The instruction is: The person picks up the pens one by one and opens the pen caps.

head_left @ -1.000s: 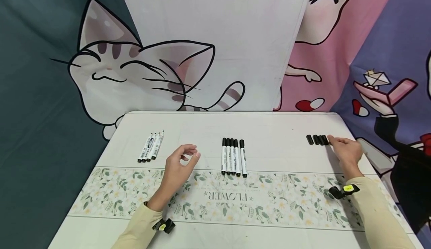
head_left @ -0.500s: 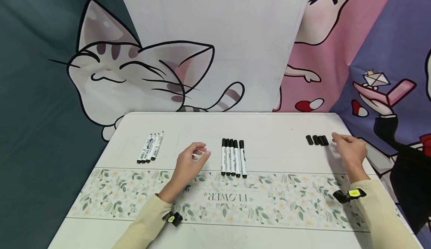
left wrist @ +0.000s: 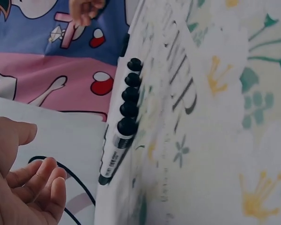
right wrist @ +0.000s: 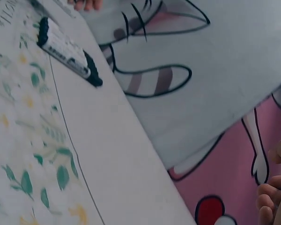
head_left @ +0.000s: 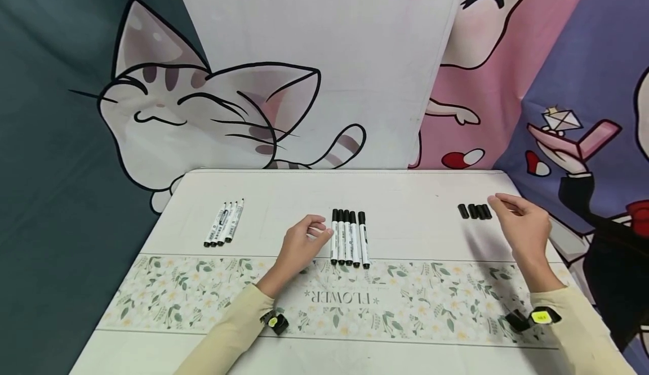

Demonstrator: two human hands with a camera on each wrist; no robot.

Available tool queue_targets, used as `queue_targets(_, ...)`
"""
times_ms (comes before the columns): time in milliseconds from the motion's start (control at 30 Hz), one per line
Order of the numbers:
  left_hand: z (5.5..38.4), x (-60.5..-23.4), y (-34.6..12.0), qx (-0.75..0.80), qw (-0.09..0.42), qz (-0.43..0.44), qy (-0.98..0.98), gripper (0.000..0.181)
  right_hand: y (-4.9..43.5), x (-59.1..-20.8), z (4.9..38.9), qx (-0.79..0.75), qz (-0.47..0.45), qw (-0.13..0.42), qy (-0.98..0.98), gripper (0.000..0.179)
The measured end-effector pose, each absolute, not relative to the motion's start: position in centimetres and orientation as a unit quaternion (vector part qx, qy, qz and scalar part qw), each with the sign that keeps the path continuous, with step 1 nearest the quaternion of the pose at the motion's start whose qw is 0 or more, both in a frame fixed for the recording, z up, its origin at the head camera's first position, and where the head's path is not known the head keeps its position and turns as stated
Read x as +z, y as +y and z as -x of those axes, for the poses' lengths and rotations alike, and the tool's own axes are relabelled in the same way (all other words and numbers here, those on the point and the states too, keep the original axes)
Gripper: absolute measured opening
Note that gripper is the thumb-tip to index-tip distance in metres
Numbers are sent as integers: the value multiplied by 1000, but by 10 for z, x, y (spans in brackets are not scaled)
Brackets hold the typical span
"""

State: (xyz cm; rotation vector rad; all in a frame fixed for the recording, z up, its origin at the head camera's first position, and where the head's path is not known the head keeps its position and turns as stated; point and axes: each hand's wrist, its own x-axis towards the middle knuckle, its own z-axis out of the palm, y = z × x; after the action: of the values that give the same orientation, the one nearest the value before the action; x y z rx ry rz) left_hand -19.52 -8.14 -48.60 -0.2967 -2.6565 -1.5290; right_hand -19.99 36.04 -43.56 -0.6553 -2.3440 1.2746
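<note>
Several capped whiteboard markers [head_left: 348, 238] lie side by side at the middle of the table, white barrels with black caps. My left hand [head_left: 302, 244] hovers just left of that row, fingers loosely bent and holding nothing. In the left wrist view its relaxed fingers [left wrist: 37, 187] stand beside the markers' black ends [left wrist: 127, 125]. My right hand [head_left: 524, 226] is raised at the right, near several loose black marker caps [head_left: 475, 211], with its fingers loosely curled. Nothing shows between its thumb and fingers in the right wrist view, where the hand [right wrist: 274, 194] is partly cut off.
Several uncapped markers [head_left: 223, 223] lie in a slanted row at the table's left. A floral band lettered FLOWER [head_left: 341, 297] crosses the white table cover [head_left: 405, 206]. Printed cartoon curtains [head_left: 314, 116] hang behind the table's back edge.
My left hand has moved right, up to the middle row of markers. My right hand has drawn away from the black caps and lifted; the caps stay on the table.
</note>
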Motion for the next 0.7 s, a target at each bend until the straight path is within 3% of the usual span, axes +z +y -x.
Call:
queue_targets(200, 203, -498, -75, -463, 18, 94, -881, 54, 328, -422, 181, 459, 160, 220, -846, 41)
queue_targets(700, 208, -512, -70, -422, -36, 74, -903, 58, 274, -420, 147, 431, 7, 227, -873, 30)
